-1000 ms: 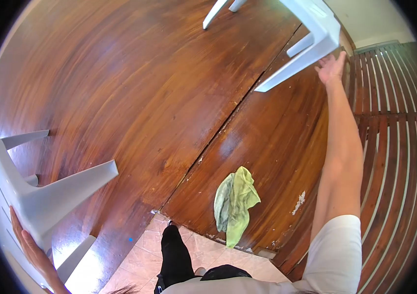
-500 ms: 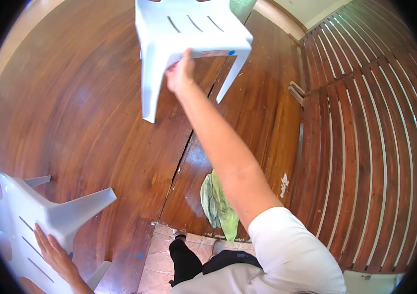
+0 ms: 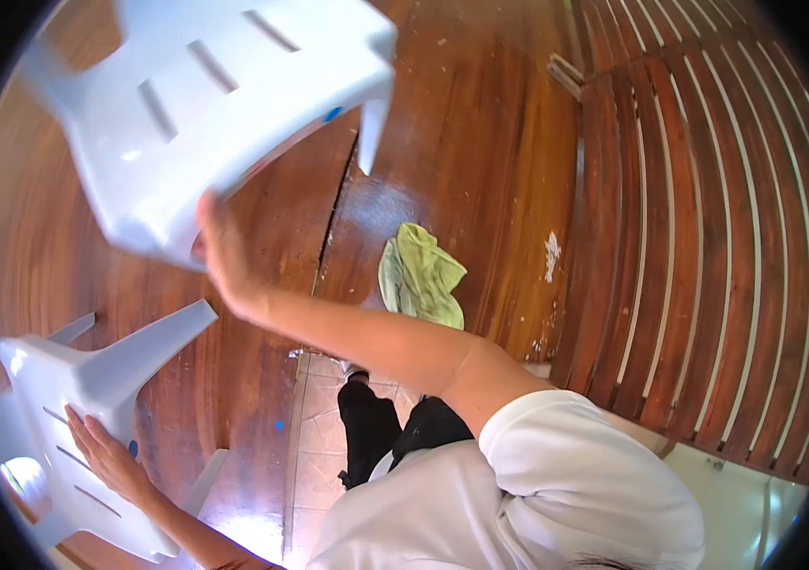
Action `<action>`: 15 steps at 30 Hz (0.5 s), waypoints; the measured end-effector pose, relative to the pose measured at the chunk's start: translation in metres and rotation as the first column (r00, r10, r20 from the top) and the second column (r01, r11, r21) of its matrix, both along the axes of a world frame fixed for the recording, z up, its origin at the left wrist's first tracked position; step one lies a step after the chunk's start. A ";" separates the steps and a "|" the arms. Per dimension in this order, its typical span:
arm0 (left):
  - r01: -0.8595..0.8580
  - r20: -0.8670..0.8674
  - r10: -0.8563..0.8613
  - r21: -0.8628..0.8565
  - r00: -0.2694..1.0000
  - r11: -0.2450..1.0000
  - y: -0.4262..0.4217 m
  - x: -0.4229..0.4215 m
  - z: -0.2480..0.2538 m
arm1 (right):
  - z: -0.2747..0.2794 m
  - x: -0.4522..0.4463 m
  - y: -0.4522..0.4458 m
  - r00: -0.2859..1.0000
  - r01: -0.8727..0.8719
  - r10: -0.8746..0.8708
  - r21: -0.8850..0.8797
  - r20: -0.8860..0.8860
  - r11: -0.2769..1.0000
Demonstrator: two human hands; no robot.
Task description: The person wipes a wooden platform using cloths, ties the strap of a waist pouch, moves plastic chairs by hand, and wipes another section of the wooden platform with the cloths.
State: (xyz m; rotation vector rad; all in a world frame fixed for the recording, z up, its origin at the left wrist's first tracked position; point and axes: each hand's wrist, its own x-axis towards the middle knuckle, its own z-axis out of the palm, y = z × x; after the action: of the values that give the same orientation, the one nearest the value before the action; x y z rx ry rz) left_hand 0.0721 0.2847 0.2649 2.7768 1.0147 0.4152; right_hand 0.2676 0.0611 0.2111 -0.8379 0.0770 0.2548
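I had both hands in view, well apart, each on its own chair. The right hand (image 3: pixel 222 252) was clamped on the front rim of a white moulded plastic chair with slotted seat (image 3: pixel 233 95), ahead and to the left on the glossy brown wooden floor (image 3: pixel 471 161). Its thumb lay over the lip and its fingers were mostly hidden below; I judged that the rim near the corner gave a ready handle for steering the chair one-handed. The chair looked turned at an angle and was partly blurred, so I could not tell whether all its legs touched the floor. The left hand (image 3: pixel 108 458) was open, laid on the slotted seat of a matching white plastic chair (image 3: pixel 29 380) at the left, near side of the floor. It gripped nothing; I took the spread fingers as a light steadying touch, and perhaps a prop for the person while the other arm reached across. A crumpled yellow-green and grey-green cloth (image 3: pixel 431 280) lay just right of the dark floor seam (image 3: pixel 328 228), near the floor's edge with the pale pink tiles (image 3: pixel 317 423), untouched, as though dropped rather than folded. The reddish-brown slatted wood panel (image 3: pixel 685 237) ran along the right side, apart from both chairs.
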 end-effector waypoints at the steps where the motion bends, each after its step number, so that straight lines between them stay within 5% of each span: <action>1: -0.018 0.031 0.019 -0.045 0.999 0.999 -0.002 0.001 0.000 | -0.006 -0.015 0.006 1.000 -0.016 0.016 0.012 0.016 1.000; 2: -0.032 0.057 0.037 -0.089 0.998 0.996 -0.003 0.002 0.000 | -0.014 -0.029 0.009 0.991 -0.119 0.119 0.018 -0.065 0.993; 4: -0.018 0.028 0.021 -0.109 0.999 0.994 -0.005 0.001 0.001 | -0.021 -0.049 0.017 0.961 -0.276 0.270 0.108 0.067 0.955; 6: -0.112 0.083 0.109 0.023 0.990 0.993 0.005 -0.004 -0.008 | -0.006 -0.064 0.009 0.965 -0.228 0.215 0.079 0.154 0.970; 7: -0.052 0.228 0.015 0.157 0.974 0.986 0.015 -0.009 -0.010 | -0.011 -0.068 -0.006 0.970 -0.207 0.192 0.096 0.147 0.974; 8: -0.020 0.363 -0.122 0.364 0.924 0.931 0.003 -0.012 -0.007 | -0.022 -0.076 -0.027 0.915 -0.224 0.321 -0.354 0.246 0.908; 9: -0.006 0.384 -0.226 0.517 0.895 0.856 -0.019 -0.012 -0.006 | -0.037 -0.084 -0.048 0.840 -0.142 0.474 -0.736 0.264 0.661; 10: -0.006 0.388 -0.324 0.649 0.863 0.761 -0.042 -0.013 -0.011 | -0.052 -0.084 -0.078 0.848 -0.068 0.458 -0.801 0.267 0.595; 11: 0.086 0.443 -0.313 0.462 0.840 0.883 -0.058 -0.013 -0.034 | -0.075 -0.086 -0.113 0.853 -0.001 0.447 -0.857 0.268 0.515; 12: 0.175 0.493 -0.281 0.250 0.823 0.952 -0.081 -0.011 -0.065 | -0.109 -0.095 -0.146 0.944 0.070 0.241 -0.849 0.227 0.523; 13: 0.472 0.625 -0.326 -0.077 0.710 0.878 -0.128 -0.002 -0.090 | -0.135 -0.102 -0.190 0.968 0.139 0.146 -0.924 0.202 0.357; 14: 0.295 0.364 -0.169 -0.326 0.916 0.898 -0.197 0.008 -0.098 | -0.157 -0.107 -0.232 0.985 0.160 0.010 -0.945 0.170 0.286; 15: 0.178 0.067 -0.219 -0.824 0.973 0.538 -0.209 0.006 -0.145 | -0.175 -0.115 -0.276 0.985 0.164 -0.069 -0.982 0.158 0.092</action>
State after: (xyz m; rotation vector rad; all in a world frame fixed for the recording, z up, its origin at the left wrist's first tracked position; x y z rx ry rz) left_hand 0.0784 0.0758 0.1195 1.9700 0.6230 -0.1592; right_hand 0.1529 -0.2151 0.0360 -2.2842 0.2777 -0.0494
